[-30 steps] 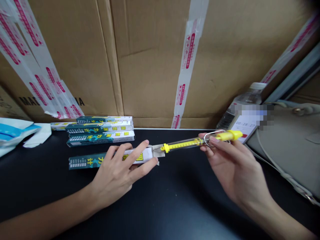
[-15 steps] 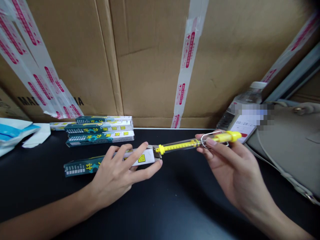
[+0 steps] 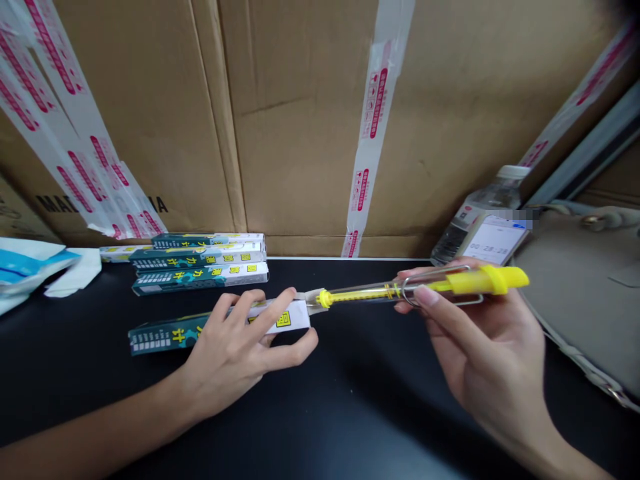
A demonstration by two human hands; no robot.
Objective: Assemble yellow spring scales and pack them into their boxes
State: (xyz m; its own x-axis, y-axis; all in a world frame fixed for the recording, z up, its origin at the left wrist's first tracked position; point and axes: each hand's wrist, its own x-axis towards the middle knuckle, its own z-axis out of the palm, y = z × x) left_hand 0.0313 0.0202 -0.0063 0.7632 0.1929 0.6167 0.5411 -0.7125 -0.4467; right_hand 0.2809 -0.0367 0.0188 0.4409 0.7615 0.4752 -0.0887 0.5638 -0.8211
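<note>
My left hand is closed over a long green and white cardboard box lying on the black table, its fingers across the white end. The box's right end is open, with flaps sticking out. In my right hand I pinch a clear tube spring scale with yellow end parts and a bent metal wire hook around its middle. It points left, and its yellow left tip meets the flaps of the open box end. Whether its tip hook reaches inside I cannot tell.
Several similar boxes are stacked behind my left hand. A white and blue plastic packet lies far left. At right a phone leans on a water bottle, beside a beige bag. A large carton stands behind the table.
The spring scale has turned in my right hand, and its yellow right end now sticks out farther right. My right hand has shifted slightly right; the left hand still holds the box.
</note>
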